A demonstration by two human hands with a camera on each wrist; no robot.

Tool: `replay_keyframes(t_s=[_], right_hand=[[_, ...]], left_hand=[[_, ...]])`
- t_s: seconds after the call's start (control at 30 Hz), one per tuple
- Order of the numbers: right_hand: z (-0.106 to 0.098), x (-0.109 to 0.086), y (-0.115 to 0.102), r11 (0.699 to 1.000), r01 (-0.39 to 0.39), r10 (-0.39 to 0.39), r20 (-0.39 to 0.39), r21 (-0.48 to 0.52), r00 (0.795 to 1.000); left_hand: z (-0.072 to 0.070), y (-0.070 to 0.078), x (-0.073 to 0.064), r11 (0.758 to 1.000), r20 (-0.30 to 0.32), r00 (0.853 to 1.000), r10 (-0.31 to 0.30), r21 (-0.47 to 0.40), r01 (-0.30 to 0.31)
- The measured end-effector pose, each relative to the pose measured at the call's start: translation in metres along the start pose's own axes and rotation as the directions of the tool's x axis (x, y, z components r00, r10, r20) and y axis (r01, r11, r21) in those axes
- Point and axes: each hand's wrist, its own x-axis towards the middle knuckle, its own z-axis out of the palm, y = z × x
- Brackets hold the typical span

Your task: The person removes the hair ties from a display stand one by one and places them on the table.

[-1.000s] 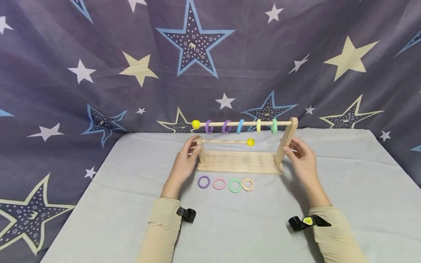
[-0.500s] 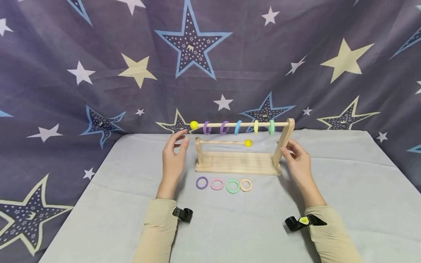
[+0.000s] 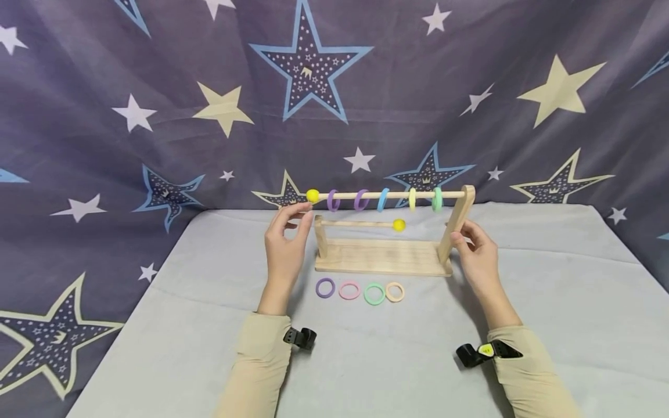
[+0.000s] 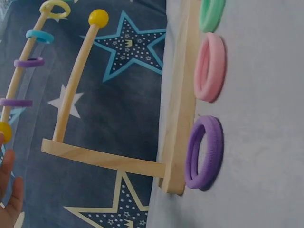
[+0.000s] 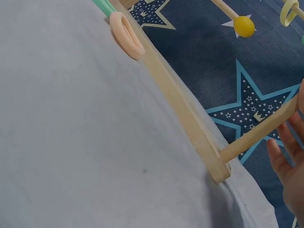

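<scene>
A wooden rack (image 3: 381, 255) with two posts and two horizontal rods stands on the cloth-covered table. Two purple hair ties, one blue (image 3: 383, 199), one yellow and one green hang on its upper rod. My left hand (image 3: 284, 249) is at that rod's left end, fingertips at the yellow ball (image 3: 312, 195); the fingers are not visibly curled round it. My right hand (image 3: 478, 249) pinches the right post (image 5: 261, 128), thumb in front and fingers behind. The lower rod, tipped with another yellow ball (image 4: 99, 18), carries no ties.
In front of the rack lie a purple hair tie (image 3: 325, 288), a pink one (image 3: 349, 290), a green one (image 3: 374, 294) and a peach one (image 3: 394, 292). Behind the table (image 3: 366, 360) hangs a star-patterned curtain (image 3: 397, 87).
My left hand has let go of the left post, drawn off to the left, then moved up to the upper rod's yellow ball. My right hand has stayed on the right post.
</scene>
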Motion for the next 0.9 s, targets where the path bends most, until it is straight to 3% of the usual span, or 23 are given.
replay_keyframes(t_s=[0.2, 0.4, 0.9], right_hand=[[-0.002, 0.001, -0.002, 1.0, -0.003, 0.003, 0.001, 0.003, 1.0], [-0.002, -0.001, -0.009, 1.0, -0.007, 0.007, 0.007, 0.022, 1.0], [-0.001, 0.001, -0.002, 0.999, -0.026, 0.026, -0.001, -0.02, 1.0]], left_hand=[[0.006, 0.007, -0.001, 0.997, -0.038, 0.997, -0.061, 0.053, 0.063], [0.016, 0.015, -0.004, 0.982, -0.025, 0.988, -0.152, 0.111, 0.154], [0.031, 0.022, -0.002, 0.943, -0.062, 0.972, -0.227, 0.235, 0.235]])
